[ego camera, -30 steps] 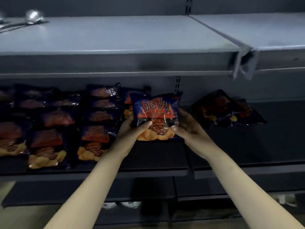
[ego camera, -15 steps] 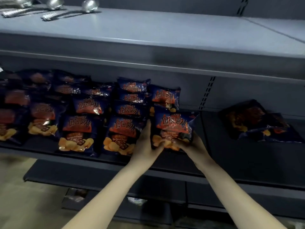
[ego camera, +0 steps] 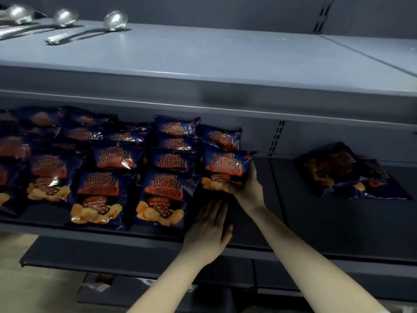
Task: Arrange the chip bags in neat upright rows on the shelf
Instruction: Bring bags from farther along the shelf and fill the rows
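Note:
Several dark blue chip bags with orange print stand in leaning rows on the dark middle shelf (ego camera: 293, 227). My right hand (ego camera: 249, 188) grips the lower right corner of the rightmost bag (ego camera: 225, 166), which leans in the row's end column. My left hand (ego camera: 209, 224) lies with fingers straight on the shelf just below that bag, beside the front bag (ego camera: 162, 195) of the neighbouring column. Two loose bags (ego camera: 347, 172) lie flat further right on the same shelf.
The grey upper shelf (ego camera: 203, 59) juts out above the bags and carries metal ladles (ego camera: 112, 21) at its back left. Lower shelves (ego camera: 112, 256) stick out beneath. A slotted upright (ego camera: 276, 138) divides the shelf bays.
The bag held in both hands has been set at the right end of the rows. My left hand has let go and dropped to the shelf front. The view has swung left.

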Demonstrator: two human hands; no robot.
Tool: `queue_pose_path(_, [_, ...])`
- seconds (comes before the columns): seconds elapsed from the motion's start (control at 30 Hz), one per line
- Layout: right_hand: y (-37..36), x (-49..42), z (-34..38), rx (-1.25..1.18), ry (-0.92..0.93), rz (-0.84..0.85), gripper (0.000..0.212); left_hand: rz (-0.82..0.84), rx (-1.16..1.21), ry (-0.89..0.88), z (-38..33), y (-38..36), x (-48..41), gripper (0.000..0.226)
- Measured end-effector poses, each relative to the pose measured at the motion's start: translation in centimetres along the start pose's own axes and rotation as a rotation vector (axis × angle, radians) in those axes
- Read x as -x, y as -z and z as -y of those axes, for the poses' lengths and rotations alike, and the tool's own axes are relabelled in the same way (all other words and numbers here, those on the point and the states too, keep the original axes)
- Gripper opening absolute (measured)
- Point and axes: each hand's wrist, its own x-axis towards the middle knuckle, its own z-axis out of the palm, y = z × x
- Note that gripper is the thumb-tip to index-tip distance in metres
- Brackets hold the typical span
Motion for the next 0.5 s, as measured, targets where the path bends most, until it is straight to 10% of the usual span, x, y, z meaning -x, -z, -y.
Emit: queue_pose_path(0.5, [-1.6,0.7,-1.8,0.155,0.074,-0.101,0.092,0.047,0.001,0.003,-0.1,0.0,0.0,0.056])
